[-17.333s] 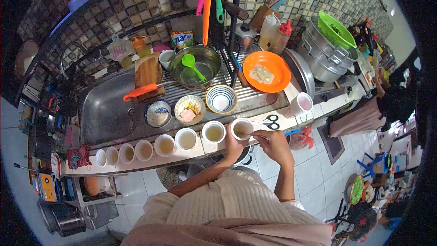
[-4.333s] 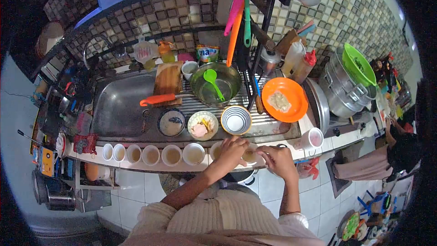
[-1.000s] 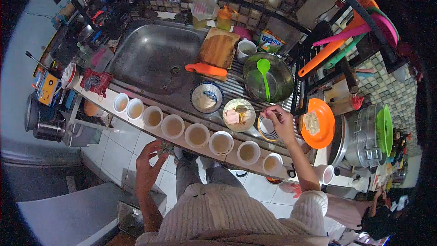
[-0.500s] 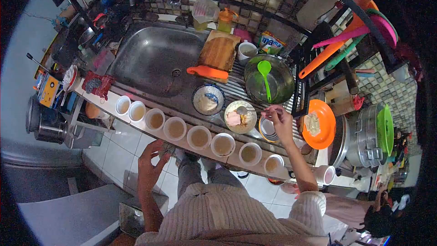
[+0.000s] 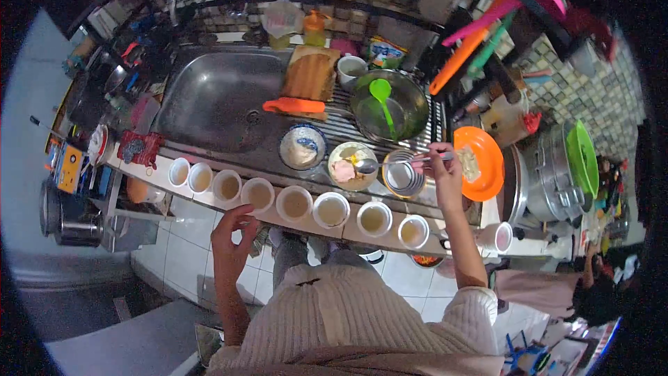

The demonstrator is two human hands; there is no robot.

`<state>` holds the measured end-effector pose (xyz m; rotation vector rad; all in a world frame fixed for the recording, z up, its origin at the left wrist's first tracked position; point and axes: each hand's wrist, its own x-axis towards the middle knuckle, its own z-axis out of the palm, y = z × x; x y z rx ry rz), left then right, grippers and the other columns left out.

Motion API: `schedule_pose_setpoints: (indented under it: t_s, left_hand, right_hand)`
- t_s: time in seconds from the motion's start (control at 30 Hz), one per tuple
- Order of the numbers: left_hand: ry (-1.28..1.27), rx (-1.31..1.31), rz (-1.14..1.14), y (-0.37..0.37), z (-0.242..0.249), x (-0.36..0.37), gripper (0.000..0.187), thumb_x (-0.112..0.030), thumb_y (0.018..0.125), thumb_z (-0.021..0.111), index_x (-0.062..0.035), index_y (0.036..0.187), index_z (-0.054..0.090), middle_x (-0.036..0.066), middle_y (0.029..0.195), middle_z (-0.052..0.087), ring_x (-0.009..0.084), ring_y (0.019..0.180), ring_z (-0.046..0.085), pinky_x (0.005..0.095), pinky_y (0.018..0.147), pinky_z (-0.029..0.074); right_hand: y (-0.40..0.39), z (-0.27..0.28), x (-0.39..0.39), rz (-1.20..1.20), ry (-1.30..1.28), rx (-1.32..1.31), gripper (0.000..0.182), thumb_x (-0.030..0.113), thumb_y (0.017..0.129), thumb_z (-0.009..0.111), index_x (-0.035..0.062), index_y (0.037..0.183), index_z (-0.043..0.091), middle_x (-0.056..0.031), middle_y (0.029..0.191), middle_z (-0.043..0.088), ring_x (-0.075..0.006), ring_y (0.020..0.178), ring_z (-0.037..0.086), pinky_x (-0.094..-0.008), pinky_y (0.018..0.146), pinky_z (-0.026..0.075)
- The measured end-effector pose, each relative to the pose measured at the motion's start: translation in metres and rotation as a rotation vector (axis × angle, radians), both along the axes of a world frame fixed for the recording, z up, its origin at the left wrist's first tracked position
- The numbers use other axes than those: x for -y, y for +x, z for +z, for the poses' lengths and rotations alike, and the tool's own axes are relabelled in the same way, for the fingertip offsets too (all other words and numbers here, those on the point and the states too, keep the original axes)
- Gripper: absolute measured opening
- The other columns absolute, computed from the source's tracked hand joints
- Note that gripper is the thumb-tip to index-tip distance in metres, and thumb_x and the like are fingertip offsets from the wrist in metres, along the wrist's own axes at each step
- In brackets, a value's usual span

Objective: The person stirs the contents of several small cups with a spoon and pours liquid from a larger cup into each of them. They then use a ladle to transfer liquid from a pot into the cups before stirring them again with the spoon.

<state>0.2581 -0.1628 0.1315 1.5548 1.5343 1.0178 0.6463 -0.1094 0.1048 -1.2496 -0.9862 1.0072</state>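
My right hand is closed around the handle of a metal spoon. The spoon's bowl lies over a patterned bowl holding a pink lump and something yellow. Beneath the handle sits a striped bowl. At the counter's front edge, my left hand holds nothing; its thumb and fingers are apart, with fingertips right at the rim of a plastic cup of brownish liquid. Similar cups, such as this one, form a row along the edge. A blue-and-white bowl contains pale food.
Behind the bowls stand a large metal pot with a green ladle and a wooden board. To the left is a steel sink. An orange plate and stacked cups are on the right.
My right hand has shifted slightly back, the spoon now reaching across the striped bowl. My left hand has risen from below the counter edge to a cup. The view has shifted somewhat.
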Motion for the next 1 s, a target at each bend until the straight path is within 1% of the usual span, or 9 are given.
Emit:
schedule_pose_setpoints:
  t_s: [0.13,0.23,0.3,0.4,0.5,0.63,0.77,0.83,1.0]
  left_hand:
    - [0.111,-0.01,-0.187,0.039,0.0,-0.002,0.025,-0.01,0.078,0.064,-0.0052,0.102,0.059,0.007,0.085,0.062,0.014,0.067,0.058,0.0273,0.066,0.047]
    - [0.011,-0.025,-0.409,0.08,0.006,-0.001,0.029,-0.012,0.076,0.066,-0.0064,0.103,0.058,0.008,0.087,0.061,0.0187,0.074,0.059,0.0316,0.07,0.047]
    - [0.31,-0.178,-0.614,0.113,0.0,-0.002,0.034,-0.019,0.074,0.068,-0.0064,0.105,0.059,0.009,0.102,0.059,0.0233,0.093,0.056,0.035,0.082,0.044]
    - [0.336,-0.224,-0.839,0.162,-0.016,-0.007,0.047,-0.025,0.071,0.069,-0.0062,0.111,0.055,0.01,0.11,0.054,0.0284,0.104,0.049,0.0405,0.089,0.038]
    - [0.358,-0.399,-0.973,0.203,-0.028,-0.008,0.06,-0.032,0.066,0.071,-0.0054,0.116,0.051,0.01,0.117,0.05,0.0282,0.11,0.044,0.0422,0.091,0.035]
    - [0.385,-0.451,-0.946,0.235,-0.059,-0.01,0.066,-0.034,0.056,0.076,-0.0001,0.108,0.055,0.011,0.11,0.052,0.0266,0.11,0.042,0.0425,0.086,0.036]
    - [0.418,-0.562,-0.961,0.238,-0.061,-0.008,0.066,-0.036,0.055,0.076,-0.001,0.107,0.056,0.009,0.106,0.054,0.0255,0.109,0.043,0.0402,0.085,0.035]
    - [0.424,-0.583,-0.936,0.239,-0.061,-0.007,0.062,-0.037,0.054,0.076,-0.0021,0.103,0.058,0.008,0.105,0.055,0.0242,0.108,0.044,0.0382,0.084,0.035]
    - [0.445,-0.627,-0.956,0.241,-0.07,-0.008,0.058,-0.037,0.053,0.076,-0.0038,0.099,0.061,0.008,0.106,0.056,0.0246,0.108,0.044,0.0398,0.084,0.034]
  right_hand:
    - [0.017,0.036,0.05,-0.167,0.064,0.012,0.016,0.017,0.092,0.047,0.0031,0.1,0.05,-0.0114,0.08,0.061,-0.0168,0.069,0.062,-0.0266,0.059,0.052]
    - [0.022,0.069,0.097,-0.192,0.135,0.105,0.014,0.012,0.092,0.045,-0.0003,0.098,0.049,-0.0136,0.079,0.061,-0.0185,0.069,0.063,-0.0281,0.062,0.053]
    - [0.018,0.079,0.123,-0.211,0.134,0.25,0.012,0.008,0.091,0.046,-0.0015,0.096,0.051,-0.0129,0.08,0.061,-0.0177,0.071,0.063,-0.0277,0.062,0.053]
    - [0.009,0.071,0.147,-0.199,0.076,0.47,0.011,0.007,0.089,0.049,-0.0023,0.094,0.054,-0.0101,0.081,0.062,-0.0153,0.074,0.062,-0.0274,0.064,0.053]
    - [0.003,0.048,0.153,-0.04,0.009,0.696,0.012,0.007,0.085,0.053,-0.0008,0.093,0.057,-0.0125,0.085,0.063,-0.0213,0.076,0.064,-0.0304,0.065,0.053]
    - [-0.005,0.014,0.147,0.258,0.081,0.963,0.013,0.005,0.08,0.055,0.0014,0.093,0.058,-0.0148,0.088,0.062,-0.0317,0.076,0.062,-0.0346,0.067,0.051]
    - [-0.003,0.02,0.145,0.188,0.149,0.991,0.013,0.002,0.078,0.058,-0.0003,0.09,0.058,-0.0122,0.087,0.064,-0.0284,0.074,0.063,-0.0338,0.069,0.051]
    - [-0.002,0.025,0.144,0.155,-0.014,0.902,0.012,0.004,0.078,0.059,-0.0004,0.089,0.059,-0.012,0.086,0.064,-0.0278,0.073,0.063,-0.0332,0.065,0.05]
    - [-0.001,0.021,0.134,0.174,0.118,0.937,0.011,0.003,0.081,0.056,-0.0007,0.091,0.059,-0.0117,0.084,0.065,-0.0232,0.072,0.064,-0.0299,0.06,0.051]
